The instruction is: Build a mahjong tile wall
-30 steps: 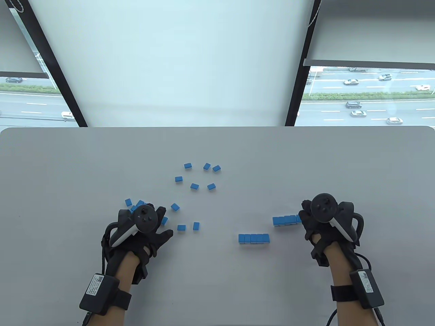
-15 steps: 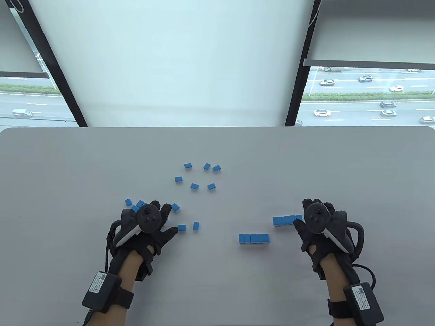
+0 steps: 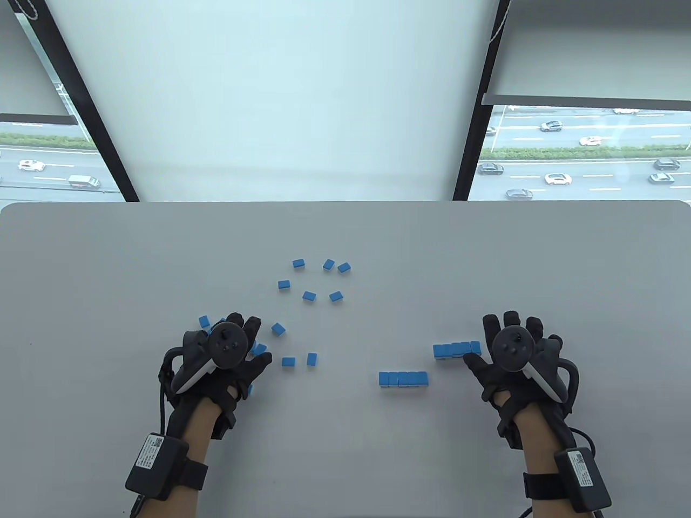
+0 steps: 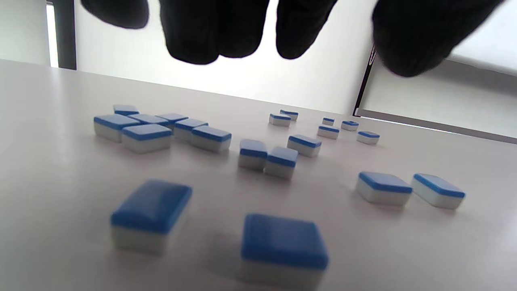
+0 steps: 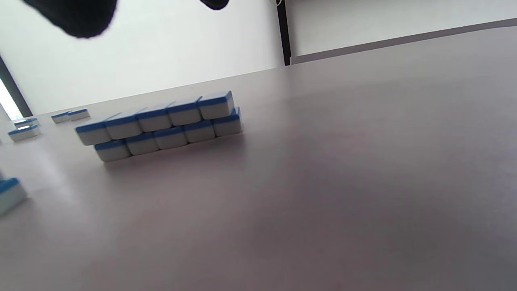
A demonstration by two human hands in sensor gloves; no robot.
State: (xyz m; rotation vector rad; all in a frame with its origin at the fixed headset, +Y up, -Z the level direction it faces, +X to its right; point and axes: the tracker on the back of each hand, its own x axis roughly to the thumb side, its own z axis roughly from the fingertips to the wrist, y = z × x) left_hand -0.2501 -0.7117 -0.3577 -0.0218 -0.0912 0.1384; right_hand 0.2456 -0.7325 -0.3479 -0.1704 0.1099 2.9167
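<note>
left hand: fingers spread above loose tiles, holding none
right hand: fingers spread, stacked tile wall just left

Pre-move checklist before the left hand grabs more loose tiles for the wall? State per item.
1. Left hand free: ok, fingers hang above the tiles, holding nothing.
2. Right hand clear of the two-layer wall: ok in the right wrist view, no finger touches it.
3. Wall alignment: not ok, top layer sits offset from the bottom.
4. Five-tile row intact: ok.
5. Loose tiles face down: ok for those visible.
6. Tiles under the left palm: cannot tell.
</note>
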